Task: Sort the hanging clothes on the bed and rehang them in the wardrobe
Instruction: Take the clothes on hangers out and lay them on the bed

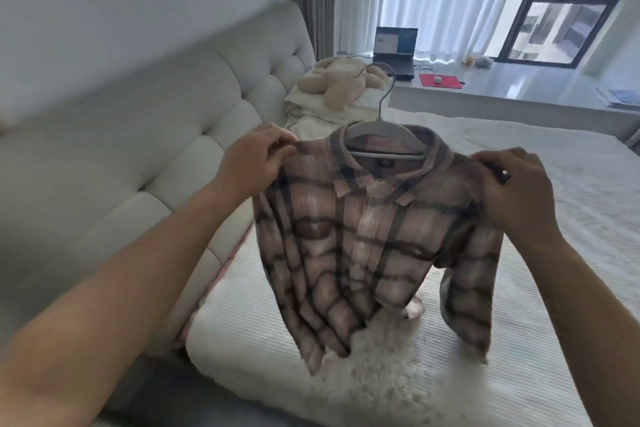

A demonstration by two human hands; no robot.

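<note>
— Above the bed (450, 340), what do you hold?

— I hold the plaid shirt (367, 236) on its hanger (381, 135). My left hand (252, 163) and right hand (516, 191) each pinch one shoulder.

— Which step?

— Sorting, I think. Next I must carry it to the wardrobe, hook upward.

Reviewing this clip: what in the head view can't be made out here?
- Wardrobe: outside the head view.
- Hanger shoulders: hidden inside the plaid shirt.
- Shirt label: motion blur, unreadable.
- Fingertips of left hand and right hand: curled behind the shirt's shoulders.
- Laptop screen: too small.
</note>
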